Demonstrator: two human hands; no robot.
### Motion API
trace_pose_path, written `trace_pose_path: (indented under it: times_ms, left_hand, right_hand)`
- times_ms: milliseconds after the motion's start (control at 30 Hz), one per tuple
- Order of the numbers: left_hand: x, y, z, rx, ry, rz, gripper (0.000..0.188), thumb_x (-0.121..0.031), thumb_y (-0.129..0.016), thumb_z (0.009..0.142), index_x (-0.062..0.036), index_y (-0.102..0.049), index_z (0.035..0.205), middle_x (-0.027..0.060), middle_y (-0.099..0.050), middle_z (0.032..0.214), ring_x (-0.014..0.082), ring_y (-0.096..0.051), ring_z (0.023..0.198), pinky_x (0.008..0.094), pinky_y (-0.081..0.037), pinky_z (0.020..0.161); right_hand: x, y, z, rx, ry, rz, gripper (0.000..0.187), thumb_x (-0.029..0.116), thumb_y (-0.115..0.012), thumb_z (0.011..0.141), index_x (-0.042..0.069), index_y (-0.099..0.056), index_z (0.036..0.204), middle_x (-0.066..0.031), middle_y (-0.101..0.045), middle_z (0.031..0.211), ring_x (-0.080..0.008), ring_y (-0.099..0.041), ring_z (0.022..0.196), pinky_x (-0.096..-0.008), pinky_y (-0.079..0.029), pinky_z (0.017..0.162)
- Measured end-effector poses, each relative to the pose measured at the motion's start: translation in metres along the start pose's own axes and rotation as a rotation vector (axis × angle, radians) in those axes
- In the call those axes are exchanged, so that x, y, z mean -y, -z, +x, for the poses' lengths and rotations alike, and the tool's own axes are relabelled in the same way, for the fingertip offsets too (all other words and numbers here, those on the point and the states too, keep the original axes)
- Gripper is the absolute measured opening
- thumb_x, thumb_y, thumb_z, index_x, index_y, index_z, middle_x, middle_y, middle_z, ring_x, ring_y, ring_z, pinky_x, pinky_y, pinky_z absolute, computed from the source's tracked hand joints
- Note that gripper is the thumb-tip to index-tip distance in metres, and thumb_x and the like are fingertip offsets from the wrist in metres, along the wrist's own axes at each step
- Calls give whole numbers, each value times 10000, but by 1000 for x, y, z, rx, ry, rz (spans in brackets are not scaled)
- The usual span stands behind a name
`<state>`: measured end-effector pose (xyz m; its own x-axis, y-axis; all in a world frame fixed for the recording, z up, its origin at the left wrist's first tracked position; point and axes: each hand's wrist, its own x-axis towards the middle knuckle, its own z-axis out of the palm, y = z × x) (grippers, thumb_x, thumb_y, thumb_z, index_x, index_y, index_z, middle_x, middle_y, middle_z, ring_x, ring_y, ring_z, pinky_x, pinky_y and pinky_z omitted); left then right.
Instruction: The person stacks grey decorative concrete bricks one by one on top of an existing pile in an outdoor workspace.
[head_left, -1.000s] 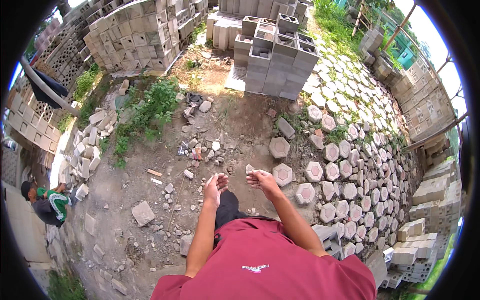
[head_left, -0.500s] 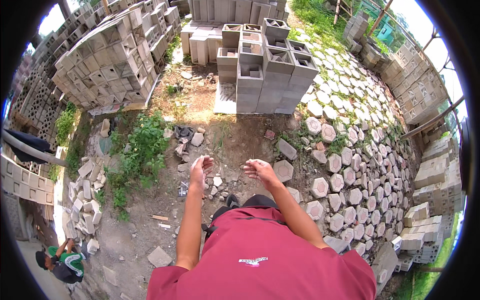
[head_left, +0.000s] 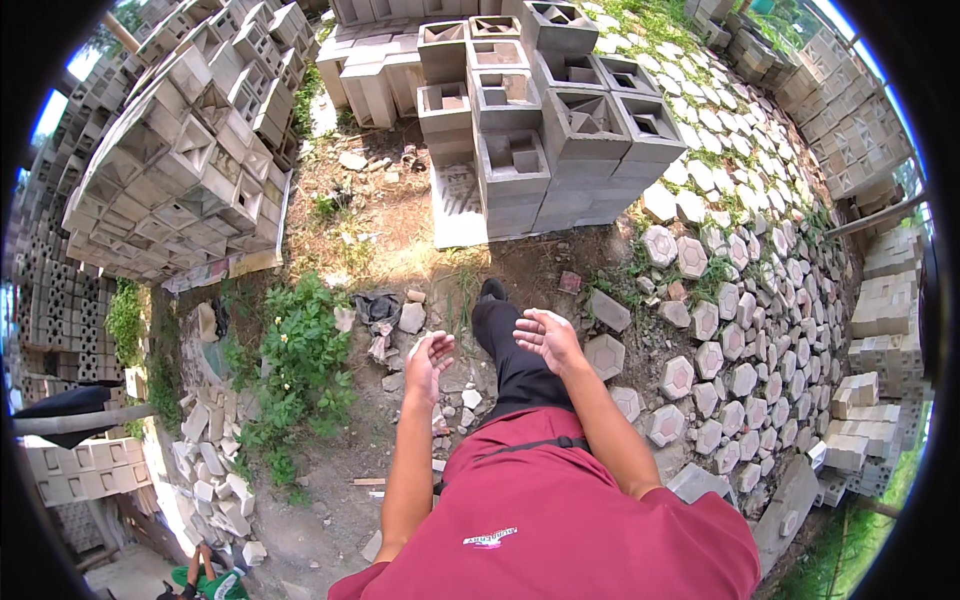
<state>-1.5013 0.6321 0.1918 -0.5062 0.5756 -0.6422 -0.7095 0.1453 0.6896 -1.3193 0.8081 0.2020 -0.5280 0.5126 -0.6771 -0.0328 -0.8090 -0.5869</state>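
My left hand (head_left: pixel 429 367) is held out over the dirt path with its fingers apart and nothing in it. To its right, my right hand (head_left: pixel 548 341) is also empty, its fingers stretched loosely. The two hands face each other with a gap between them, above my dark trouser leg (head_left: pixel 528 375). Neither hand touches anything. Ahead of them stands a stack of grey concrete vent blocks (head_left: pixel 590 165), their square openings facing up. A pale sheet (head_left: pixel 456 212) lies at the stack's left foot.
Hexagonal paving slabs (head_left: pixel 706 362) cover the ground on the right. A larger vent block pile (head_left: pixel 165 165) rises at left, behind a leafy green plant (head_left: pixel 302 365). Broken rubble (head_left: pixel 215 465) lies lower left, near another person (head_left: pixel 207 577). Stones (head_left: pixel 411 318) and dark scrap (head_left: pixel 377 308) litter the path.
The block stack looks nearer and larger, and my leg has come forward into view. Both hands sit lower in the picture, the right one with its fingers more spread. The other person has shifted toward the lower edge.
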Motion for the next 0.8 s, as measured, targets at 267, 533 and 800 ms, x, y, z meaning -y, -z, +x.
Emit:
trace_pose_path:
  times_ms: [267,533,800]
  left_hand:
    - [-144,-53,155,48,2,561,323,-363,-459,909,-99,-596,1035,42,-649,1019,151,-563,989,362,-390,830]
    - [-274,-146,283,90,34,554,321,-346,-452,915,-81,-575,1047,74,-639,1028,171,-557,1011,352,-405,829]
    - [-254,-172,456,147,329,672,428,-363,-467,897,-42,-487,1179,127,-506,1237,253,-433,1191,448,-348,940]
  right_hand:
    - [96,-64,140,-140,-100,39,256,267,-551,891,39,-541,1006,-112,-615,921,-214,-618,813,-339,-516,735]
    - [178,-90,209,-285,-120,-173,276,316,-521,910,60,-563,1004,-78,-626,905,-165,-607,798,-291,-482,691]
    - [170,-20,364,-741,-77,-534,430,404,-600,848,37,-549,1066,-89,-649,901,-206,-624,819,-327,-504,697]
